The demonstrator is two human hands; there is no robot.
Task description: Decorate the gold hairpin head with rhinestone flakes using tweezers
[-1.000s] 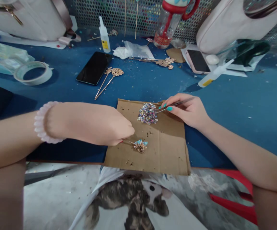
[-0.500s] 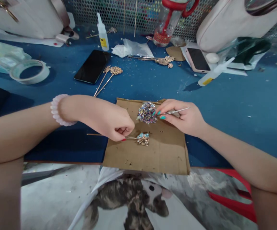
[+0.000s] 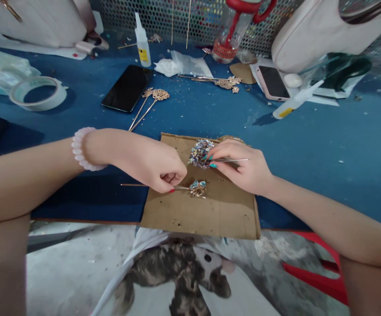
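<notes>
My left hand [image 3: 159,169] is closed on the stem of a gold hairpin [image 3: 198,188], whose ornamented head with pale blue pieces lies over the cardboard [image 3: 223,213]. Thin metal tweezers [image 3: 239,160] are pinched in my right hand [image 3: 243,164]. Their tip end and my right fingertips are at the right side of a pile of small shiny beads [image 3: 201,152] near the cardboard's back edge; the fingers hide the tips. Whether a bead is between them cannot be seen.
Behind the cardboard lie two gold hairpins [image 3: 160,95], a black phone [image 3: 127,88], a glue bottle [image 3: 142,44] and more hairpins [image 3: 228,83]. At right are another glue bottle [image 3: 289,107] and a pink phone [image 3: 272,82]. A tape roll [image 3: 58,94] is at left.
My right hand has moved slightly left, bringing its fingertips further over the bead pile, and the tweezers lie flatter. My left hand still holds the hairpin in nearly the same place.
</notes>
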